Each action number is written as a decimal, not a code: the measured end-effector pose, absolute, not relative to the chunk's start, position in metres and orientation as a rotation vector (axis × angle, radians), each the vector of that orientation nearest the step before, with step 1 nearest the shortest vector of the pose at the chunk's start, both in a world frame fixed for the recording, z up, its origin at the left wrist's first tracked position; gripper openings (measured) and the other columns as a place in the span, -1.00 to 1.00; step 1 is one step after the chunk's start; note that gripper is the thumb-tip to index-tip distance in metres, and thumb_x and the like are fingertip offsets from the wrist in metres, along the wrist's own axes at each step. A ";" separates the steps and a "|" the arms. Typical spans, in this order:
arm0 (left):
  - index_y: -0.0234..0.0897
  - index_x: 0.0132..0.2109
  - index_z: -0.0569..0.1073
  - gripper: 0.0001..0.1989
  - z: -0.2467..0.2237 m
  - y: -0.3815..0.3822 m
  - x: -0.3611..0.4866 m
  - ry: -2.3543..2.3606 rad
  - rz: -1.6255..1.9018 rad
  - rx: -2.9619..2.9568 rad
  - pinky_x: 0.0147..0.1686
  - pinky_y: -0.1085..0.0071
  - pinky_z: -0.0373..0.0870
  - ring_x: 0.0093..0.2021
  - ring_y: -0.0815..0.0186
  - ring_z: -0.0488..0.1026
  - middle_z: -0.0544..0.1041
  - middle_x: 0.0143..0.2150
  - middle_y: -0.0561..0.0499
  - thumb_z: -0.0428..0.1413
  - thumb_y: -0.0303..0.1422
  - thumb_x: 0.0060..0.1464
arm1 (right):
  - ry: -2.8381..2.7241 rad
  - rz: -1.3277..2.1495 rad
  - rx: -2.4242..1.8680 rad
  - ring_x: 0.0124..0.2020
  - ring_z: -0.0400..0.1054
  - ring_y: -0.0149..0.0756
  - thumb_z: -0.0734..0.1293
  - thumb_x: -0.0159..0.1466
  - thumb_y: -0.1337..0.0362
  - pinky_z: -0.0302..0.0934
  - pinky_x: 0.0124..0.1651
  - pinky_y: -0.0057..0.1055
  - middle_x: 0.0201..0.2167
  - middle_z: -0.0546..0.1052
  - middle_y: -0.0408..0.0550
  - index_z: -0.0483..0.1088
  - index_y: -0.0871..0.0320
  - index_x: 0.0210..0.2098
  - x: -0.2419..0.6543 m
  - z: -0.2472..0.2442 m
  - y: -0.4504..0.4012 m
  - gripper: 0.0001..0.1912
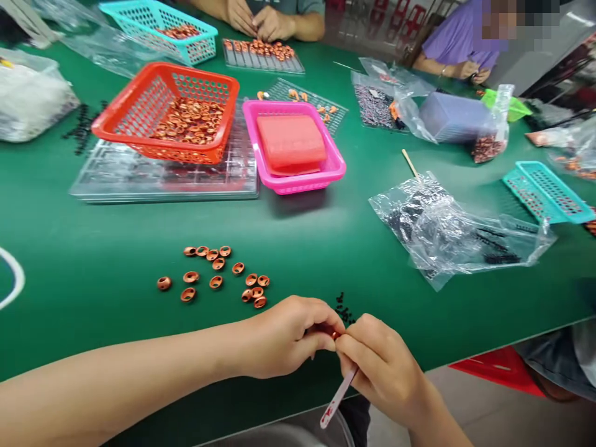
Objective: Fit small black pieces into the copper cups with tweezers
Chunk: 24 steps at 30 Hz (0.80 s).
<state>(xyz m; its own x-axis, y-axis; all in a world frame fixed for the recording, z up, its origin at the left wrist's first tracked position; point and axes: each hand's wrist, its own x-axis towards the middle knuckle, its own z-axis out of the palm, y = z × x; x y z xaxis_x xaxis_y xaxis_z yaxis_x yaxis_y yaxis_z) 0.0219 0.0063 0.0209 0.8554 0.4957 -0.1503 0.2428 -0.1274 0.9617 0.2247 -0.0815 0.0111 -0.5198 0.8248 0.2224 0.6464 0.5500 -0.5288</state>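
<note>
Pinched a copper-coloured piece (334,336) near the close edge of the green table (302,248)

Held the piece, mostly hidden, between thumb and fingertips of the left hand (286,335). Grasped a pale tool (338,397) in the right hand (388,360), with fingers curled round it and the handle slanting out towards 7 o'clock (reddish specks near its end). Had the right fingertips close against the left ones; could not tell about contact with the piece, nor make out the tool's tip.

Counting from the two hands, had loose pieces (215,287) scattered at 10 o'clock, and small black bits (344,314) just beyond the fingertips towards 1. Farther out at 11, saw a red basket (162,149) holding more of the same on stacked clear trays (162,188); near 12, a pink tray (302,184) with a red block (291,143) in it. Between 1 and 2, saw crumpled clear bags (447,236) with dark contents; at 2, beyond those, a teal basket (549,191). Across the table, a little before 12, saw another person's hands (274,23) above a clear tray (254,60).
</note>
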 end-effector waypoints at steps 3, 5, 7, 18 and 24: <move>-0.32 -0.17 0.49 -0.83 0.023 0.007 0.022 0.580 0.207 1.598 -0.36 0.54 0.38 -0.38 0.40 0.41 0.50 -0.29 0.01 0.03 -0.53 0.15 | -2.195 0.494 -1.151 -0.39 0.22 -0.39 0.26 0.29 0.51 0.18 -0.35 -0.42 -0.40 0.46 -0.09 0.38 0.19 -0.11 0.225 0.005 -0.087 -0.79; -0.33 -0.16 0.48 -0.84 0.024 0.008 0.022 0.575 0.192 1.478 -0.38 0.55 0.39 -0.40 0.42 0.39 0.48 -0.28 0.01 0.02 -0.52 0.16 | -2.042 0.468 -1.165 -0.39 0.28 -0.39 0.31 0.26 0.53 0.24 -0.34 -0.41 -0.36 0.49 -0.07 0.39 0.18 -0.05 0.225 0.003 -0.092 -0.71; -0.34 -0.16 0.47 -0.85 0.024 0.008 0.023 0.569 0.193 1.381 -0.37 0.55 0.42 -0.35 0.41 0.39 0.48 -0.25 0.00 0.02 -0.50 0.17 | -1.876 0.425 -1.228 -0.40 0.32 -0.39 0.35 0.22 0.55 0.27 -0.35 -0.40 -0.36 0.49 -0.09 0.41 0.13 -0.04 0.223 0.001 -0.097 -0.66; -0.33 -0.13 0.48 -0.85 0.022 0.010 0.021 0.534 0.223 1.548 -0.34 0.53 0.37 -0.37 0.41 0.39 0.49 -0.23 -0.02 0.02 -0.49 0.20 | -2.096 0.400 -1.181 -0.34 0.32 -0.35 0.31 0.26 0.53 0.27 -0.33 -0.35 -0.32 0.51 -0.02 0.38 0.16 0.04 0.227 -0.005 -0.097 -0.64; -0.31 -0.15 0.48 -0.85 0.017 0.007 0.021 0.466 0.328 1.755 -0.24 0.51 0.37 -0.27 0.36 0.43 0.52 -0.25 -0.02 0.03 -0.51 0.21 | -2.212 0.356 -1.154 -0.34 0.31 -0.31 0.29 0.28 0.52 0.25 -0.29 -0.31 -0.30 0.53 0.00 0.39 0.24 -0.02 0.225 -0.002 -0.093 -0.71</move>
